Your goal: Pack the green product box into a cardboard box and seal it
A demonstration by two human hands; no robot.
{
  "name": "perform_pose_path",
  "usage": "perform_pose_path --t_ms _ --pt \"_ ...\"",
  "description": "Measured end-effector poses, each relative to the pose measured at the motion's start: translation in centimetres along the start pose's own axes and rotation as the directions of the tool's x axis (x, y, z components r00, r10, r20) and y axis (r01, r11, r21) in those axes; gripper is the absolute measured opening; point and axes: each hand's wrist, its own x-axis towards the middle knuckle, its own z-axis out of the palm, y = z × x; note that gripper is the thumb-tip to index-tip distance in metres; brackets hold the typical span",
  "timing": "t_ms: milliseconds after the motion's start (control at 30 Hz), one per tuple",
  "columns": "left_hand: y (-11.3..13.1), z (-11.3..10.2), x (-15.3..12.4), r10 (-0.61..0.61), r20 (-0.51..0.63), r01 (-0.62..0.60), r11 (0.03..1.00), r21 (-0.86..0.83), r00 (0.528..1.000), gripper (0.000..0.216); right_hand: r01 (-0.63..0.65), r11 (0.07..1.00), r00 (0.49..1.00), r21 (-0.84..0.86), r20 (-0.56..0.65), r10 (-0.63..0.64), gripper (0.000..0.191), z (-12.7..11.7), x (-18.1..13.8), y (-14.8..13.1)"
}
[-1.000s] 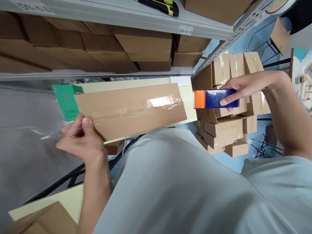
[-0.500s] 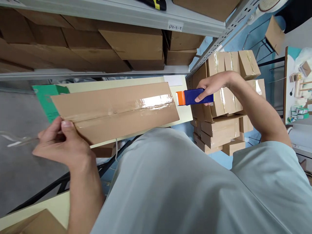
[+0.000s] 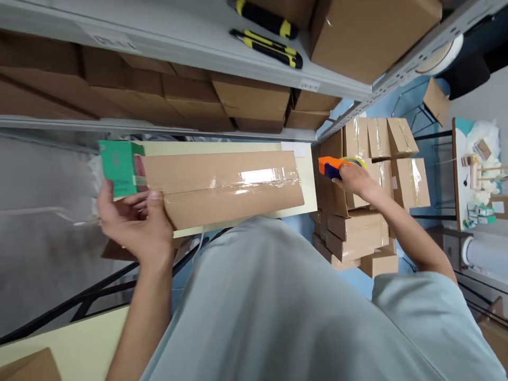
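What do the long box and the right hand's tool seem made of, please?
The long box looks like matte cardboard, brown and seamed; its glinting tape, like glossy plastic film. The tool is probably plastic, evenly orange and blue, its finish unclear.

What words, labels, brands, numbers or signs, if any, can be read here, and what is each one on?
None can be read with certainty.
Left label on the shelf edge: handwriting, too blurred to read.
Right label on the same edge: writing, too blurred to read.
Green box: faint marking, too small to read.
Cardboard box and tape dispenser: no readable text shows.
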Motion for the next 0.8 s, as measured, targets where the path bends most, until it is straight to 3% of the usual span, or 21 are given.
perform_pose_path --t_ms 67,100,200,267,367,467,533,667,800 --pt "1.3 -0.4 0.2 0.124 0.017 -0.124 0.991 0.057 0.992 0.090 0.017 0.998 0.994 0.068 -0.109 -0.010 0.045 -1.3 -1.3 -0.6" --pt "2.3 -0.5 0.1 0.237 0.020 -0.238 0.968 0.080 0.971 0.082 0.026 0.994 0.987 0.104 -0.164 -0.008 0.049 -2.2 -1.8 -1.2" --pt "6.4 0.2 -0.7 0.546 0.032 -0.547 0.837 0.027 0.837 0.039 0.096 0.973 0.951 0.212 -0.309 -0.027 0.055 -5.4 -2.6 -3.9" --pt "9.8 1.6 -1.2 0.652 0.080 -0.642 0.757 -0.120 0.754 0.021 0.181 0.949 0.926 0.258 -0.371 -0.076 0.052 -8.0 -2.3 -6.2" --pt "14.6 4.4 -0.2 0.719 0.075 -0.686 0.685 -0.243 0.691 0.018 0.358 0.899 0.858 0.253 -0.468 -0.210 0.044 -12.3 -0.3 -10.4" --pt "18.0 6.7 3.1 0.728 0.001 -0.698 0.657 -0.286 0.685 0.018 0.546 0.823 0.731 0.156 -0.569 -0.377 0.033 -17.1 3.1 -15.3" --pt "19.6 7.6 6.1 0.707 -0.021 -0.680 0.671 -0.294 0.707 0.018 0.588 0.804 0.678 0.086 -0.595 -0.432 0.027 -20.5 5.6 -18.7" --pt "22.0 7.5 11.4 0.586 -0.030 -0.560 0.757 -0.337 0.810 0.017 0.485 0.874 0.722 0.029 -0.578 -0.381 0.022 -26.1 9.8 -24.4" --pt "22.4 5.7 13.5 0.565 -0.073 -0.549 0.752 -0.365 0.822 0.017 0.430 0.902 0.753 0.038 -0.567 -0.334 0.027 -28.6 12.0 -27.3"
